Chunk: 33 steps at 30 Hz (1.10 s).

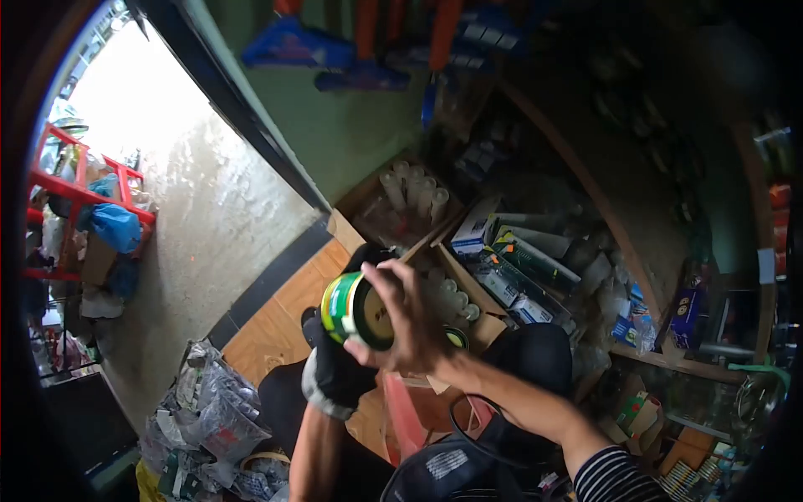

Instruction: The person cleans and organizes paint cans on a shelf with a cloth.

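A short green and yellow cylinder [340,306] with a dark rim and a brownish round end is held tilted in front of me; its exact kind I cannot make out. My right hand [408,322], bare, spans the round end, thumb at the lower edge and fingers at the upper edge. Wearing a black glove with a grey cuff, my left hand [341,368] grips the cylinder from below and behind, its fingers partly hidden. Just below and right of the hands, a similar green-rimmed round item [456,338] lies near my lap.
A wooden box with whitish tubes [410,188] and boxed goods [510,259] lie ahead. Plastic-wrapped goods [205,410] sit at lower left, a red rack [79,197] at far left. Below the hands is a red container [406,414]. Orange-handled blue tools [301,46] hang above.
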Available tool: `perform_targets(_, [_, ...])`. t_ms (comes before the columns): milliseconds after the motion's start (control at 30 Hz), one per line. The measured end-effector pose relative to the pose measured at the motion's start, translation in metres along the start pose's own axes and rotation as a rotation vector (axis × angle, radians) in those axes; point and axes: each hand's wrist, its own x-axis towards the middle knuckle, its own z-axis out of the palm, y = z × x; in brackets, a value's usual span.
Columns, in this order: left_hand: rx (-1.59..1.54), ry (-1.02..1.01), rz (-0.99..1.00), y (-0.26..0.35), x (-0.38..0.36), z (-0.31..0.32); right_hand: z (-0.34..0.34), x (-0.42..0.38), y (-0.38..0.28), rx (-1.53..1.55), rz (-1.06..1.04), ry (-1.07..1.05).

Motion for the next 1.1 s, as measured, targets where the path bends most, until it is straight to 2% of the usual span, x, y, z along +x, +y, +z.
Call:
perform_targets(33, [-0.126, 0.017, -0.109, 0.006, -0.003, 0.000, 0.010, -0.009, 0.005, 0.026, 0.033, -0.033])
perform_targets(133, [0.055, 0.289, -0.028, 0.005, -0.030, -0.005, 0.010, -0.021, -0.003, 0.083, -0.004, -0.127])
perform_targets(167, [0.227, 0.288, -0.012, 0.007, -0.039, -0.014, 0.006, -0.022, -0.008, 0.099, -0.004, -0.132])
perform_targets(267, [0.370, 0.182, 0.063, -0.003, -0.043, -0.028, 0.008, -0.028, -0.023, 0.054, -0.058, -0.106])
perform_targets(333, [0.404, 0.073, 0.111, -0.012, -0.044, -0.033, 0.010, -0.043, -0.034, -0.049, -0.247, -0.095])
perform_targets(433, [0.515, -0.029, 0.170, -0.020, -0.061, -0.037, 0.003, -0.065, -0.067, -0.162, -0.337, -0.075])
perform_targets(567, [0.721, -0.204, 0.373, -0.039, -0.068, -0.035, -0.014, -0.090, -0.086, -0.191, -0.238, -0.090])
perform_targets(667, [0.585, -0.227, 0.311, -0.051, -0.090, 0.002, -0.035, -0.119, -0.126, -0.284, -0.228, -0.018])
perform_targets(733, [0.543, -0.253, 0.295, -0.058, -0.109, 0.031, -0.046, -0.141, -0.150, -0.349, -0.259, -0.089])
perform_targets(800, [0.538, -0.269, 0.279, -0.059, -0.133, 0.054, -0.054, -0.152, -0.168, -0.348, -0.251, -0.038])
perform_targets(867, [0.552, -0.287, 0.274, -0.051, -0.160, 0.078, -0.063, -0.158, -0.176, -0.382, -0.151, -0.001])
perform_targets(933, [0.599, -0.283, 0.313, -0.039, -0.192, 0.104, -0.075, -0.162, -0.191, -0.289, 0.151, -0.029])
perform_targets(967, [0.647, -0.286, 0.361, -0.036, -0.207, 0.115, -0.076, -0.165, -0.189, -0.344, 0.198, 0.039])
perform_targets(1000, [0.685, -0.334, 0.567, -0.039, -0.214, 0.118, -0.077, -0.171, -0.193, -0.278, 0.295, 0.060])
perform_targets(1033, [0.880, -0.285, 0.594, -0.027, -0.230, 0.126, -0.076, -0.179, -0.198, -0.307, 0.284, 0.089])
perform_targets(1100, [0.895, -0.411, 0.706, -0.032, -0.215, 0.106, -0.065, -0.202, -0.205, -0.388, 0.198, 0.143])
